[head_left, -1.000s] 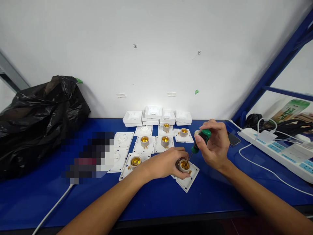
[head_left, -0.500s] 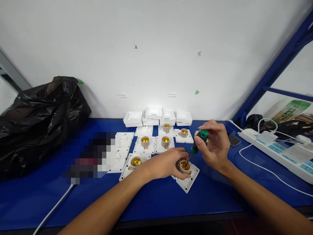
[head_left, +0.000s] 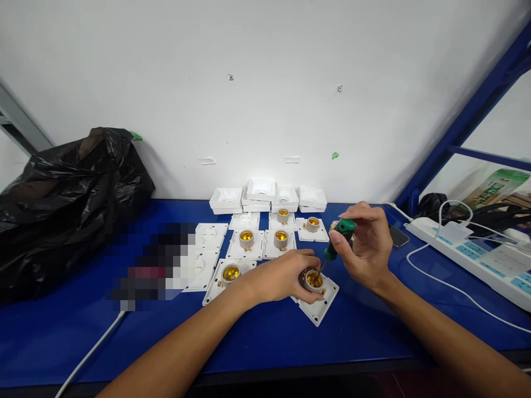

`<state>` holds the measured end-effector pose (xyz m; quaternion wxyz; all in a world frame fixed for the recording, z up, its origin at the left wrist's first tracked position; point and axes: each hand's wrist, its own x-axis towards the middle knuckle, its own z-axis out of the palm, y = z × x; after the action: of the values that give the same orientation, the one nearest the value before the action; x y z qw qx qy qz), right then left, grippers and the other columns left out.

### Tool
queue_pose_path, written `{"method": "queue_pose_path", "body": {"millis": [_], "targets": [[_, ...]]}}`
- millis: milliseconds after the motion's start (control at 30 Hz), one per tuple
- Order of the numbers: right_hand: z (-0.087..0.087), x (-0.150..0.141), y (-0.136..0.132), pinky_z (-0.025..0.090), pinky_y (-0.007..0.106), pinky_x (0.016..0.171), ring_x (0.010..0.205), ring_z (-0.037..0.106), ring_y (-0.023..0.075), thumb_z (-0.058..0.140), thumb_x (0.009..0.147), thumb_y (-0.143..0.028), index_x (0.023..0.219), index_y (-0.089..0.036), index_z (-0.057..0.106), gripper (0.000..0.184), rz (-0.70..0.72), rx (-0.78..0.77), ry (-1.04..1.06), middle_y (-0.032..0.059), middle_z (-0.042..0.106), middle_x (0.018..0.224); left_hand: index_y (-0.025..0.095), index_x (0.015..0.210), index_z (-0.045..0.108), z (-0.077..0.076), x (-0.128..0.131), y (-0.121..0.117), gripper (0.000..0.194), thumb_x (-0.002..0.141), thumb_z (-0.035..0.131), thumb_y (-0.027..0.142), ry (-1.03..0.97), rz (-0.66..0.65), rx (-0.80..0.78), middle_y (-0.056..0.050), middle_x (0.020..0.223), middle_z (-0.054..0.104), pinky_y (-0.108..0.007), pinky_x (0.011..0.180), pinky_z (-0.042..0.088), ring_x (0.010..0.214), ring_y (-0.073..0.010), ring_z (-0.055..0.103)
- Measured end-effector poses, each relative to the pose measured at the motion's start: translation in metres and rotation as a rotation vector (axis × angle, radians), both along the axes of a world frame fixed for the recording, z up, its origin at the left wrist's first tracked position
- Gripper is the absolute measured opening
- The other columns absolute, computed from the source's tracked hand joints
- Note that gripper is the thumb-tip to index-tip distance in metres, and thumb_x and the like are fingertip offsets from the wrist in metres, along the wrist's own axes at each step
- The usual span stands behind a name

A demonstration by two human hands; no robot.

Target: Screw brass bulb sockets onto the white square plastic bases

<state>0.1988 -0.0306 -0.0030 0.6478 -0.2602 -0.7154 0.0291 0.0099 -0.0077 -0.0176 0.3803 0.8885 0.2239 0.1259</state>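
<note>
My right hand (head_left: 365,246) is closed around a green and black screwdriver (head_left: 344,228), tilted with its thin shaft reaching down into a lamp socket (head_left: 313,281). The socket is round, with a pale rim and a gold-coloured metal inside, and sits on a square white base plate (head_left: 319,312). My left hand (head_left: 296,273) grips the socket from the left, thumb in front and fingers behind. The screwdriver's tip is inside the socket; what it touches is too small to make out. Another lamp socket (head_left: 231,273) on its plate lies left, partly behind my left forearm.
Several plates with sockets, such as one plate (head_left: 234,251), lie behind my hands. White box covers (head_left: 226,200) stand along the wall. Bare plates (head_left: 209,237) lie left, beside a blurred-out area. A black plastic bag (head_left: 78,204), a phone (head_left: 398,236) and a power strip (head_left: 468,251) flank the work.
Almost nothing differs. Both hands, the screwdriver and the socket keep their places; the whole view shifts very slightly.
</note>
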Motion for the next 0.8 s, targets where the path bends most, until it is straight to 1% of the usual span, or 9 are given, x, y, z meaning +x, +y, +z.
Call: {"method": "queue_pose_path", "body": {"millis": [67,167,233,300,367,533,667,733,800], "targets": [[-0.0005,0.0004,0.0002,0.049,0.029,0.058,0.077,0.055,0.0159,0.068,0.087,-0.017,0.110,-0.027,0.060,0.027,0.017,0.002,-0.006,0.0006,0.054,0.088,0.019,0.093,0.061,-0.0005,0.0001,0.0002,0.033,0.079,0.080,0.043,-0.002,-0.003,0.001,0.000,0.092,0.054,-0.029,0.071,0.040,0.079,-0.0155,0.052],[-0.0022,0.0009,-0.0003,0.052,0.032,0.063,0.084,0.060,0.0178,0.060,0.092,-0.017,0.115,-0.026,0.058,0.025,0.077,-0.055,-0.033,0.0035,0.059,0.096,0.019,0.095,0.063,-0.0011,0.0000,0.0003,0.034,0.079,0.079,0.044,-0.006,0.002,0.001,-0.001,0.094,0.055,-0.029,0.071,0.040,0.080,-0.0160,0.053],[-0.0032,0.0009,0.0000,0.051,0.030,0.061,0.078,0.059,0.0159,0.064,0.090,-0.015,0.116,-0.027,0.057,0.029,0.079,-0.063,-0.024,0.0014,0.058,0.092,0.019,0.095,0.063,-0.0015,-0.0002,0.0002,0.033,0.079,0.079,0.044,-0.010,0.003,-0.004,-0.001,0.094,0.055,-0.029,0.070,0.040,0.080,-0.0162,0.054],[-0.0038,0.0010,0.0007,0.048,0.028,0.059,0.073,0.055,0.0140,0.071,0.085,-0.015,0.114,-0.028,0.058,0.034,0.054,-0.038,-0.009,-0.0011,0.055,0.087,0.019,0.094,0.063,-0.0021,-0.0004,0.0000,0.032,0.079,0.079,0.043,-0.012,0.000,-0.006,0.000,0.094,0.056,-0.029,0.070,0.040,0.080,-0.0160,0.054],[-0.0043,0.0013,0.0008,0.048,0.028,0.059,0.072,0.054,0.0139,0.072,0.086,-0.015,0.116,-0.028,0.059,0.035,0.057,-0.032,-0.028,-0.0010,0.055,0.088,0.019,0.094,0.063,-0.0025,-0.0006,-0.0002,0.033,0.079,0.079,0.044,-0.014,0.005,-0.009,-0.001,0.095,0.057,-0.029,0.070,0.040,0.080,-0.0162,0.054],[-0.0064,0.0031,-0.0032,0.051,0.032,0.064,0.078,0.056,0.0162,0.059,0.096,-0.018,0.133,-0.029,0.058,0.039,0.077,-0.135,-0.125,0.0031,0.059,0.095,0.019,0.098,0.065,-0.0013,-0.0009,-0.0007,0.032,0.081,0.078,0.043,-0.005,0.007,-0.018,-0.003,0.102,0.060,-0.030,0.071,0.041,0.082,-0.0170,0.056],[-0.0070,0.0038,-0.0039,0.052,0.035,0.067,0.088,0.059,0.0193,0.048,0.101,-0.021,0.136,-0.028,0.057,0.037,0.134,-0.189,-0.108,0.0060,0.060,0.102,0.018,0.097,0.065,0.0004,-0.0010,-0.0005,0.032,0.080,0.079,0.042,0.007,0.001,-0.003,-0.003,0.101,0.059,-0.030,0.071,0.041,0.082,-0.0165,0.056],[-0.0058,0.0031,-0.0027,0.051,0.034,0.067,0.087,0.058,0.0188,0.055,0.098,-0.021,0.133,-0.029,0.059,0.037,0.136,-0.134,-0.105,0.0050,0.060,0.101,0.018,0.097,0.065,0.0002,-0.0010,-0.0003,0.033,0.080,0.079,0.042,0.009,0.004,-0.008,-0.003,0.102,0.060,-0.030,0.072,0.041,0.083,-0.0168,0.056],[-0.0039,0.0022,-0.0020,0.049,0.033,0.067,0.085,0.056,0.0182,0.065,0.092,-0.017,0.128,-0.030,0.062,0.039,0.089,-0.060,-0.100,0.0035,0.060,0.099,0.019,0.096,0.064,-0.0005,-0.0009,0.0000,0.033,0.080,0.079,0.043,0.006,0.005,-0.014,-0.003,0.103,0.060,-0.030,0.072,0.041,0.083,-0.0169,0.056]]}}
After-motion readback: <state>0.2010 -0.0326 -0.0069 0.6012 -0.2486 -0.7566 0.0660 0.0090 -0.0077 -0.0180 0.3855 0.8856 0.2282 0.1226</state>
